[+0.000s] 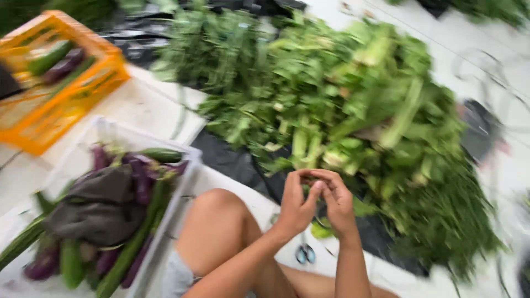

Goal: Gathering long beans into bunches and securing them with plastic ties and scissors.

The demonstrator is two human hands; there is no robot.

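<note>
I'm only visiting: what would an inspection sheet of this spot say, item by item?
Surface: white floor, part covered by black sheet.
Job's things: big pile of leafy greens on the sheet; the picture is blurred.
Clutter: white crate with eggplants, cucumbers and a grey cloth; orange crate with a few vegetables; scissors on the floor by the wrists.
Hands: left hand and right hand meet at the fingertips in front of the pile; what they pinch is too small to tell.
Cables: thin dark loops at right, too blurred to identify.
Surroundings: the person's bare knee beside the white crate.
</note>
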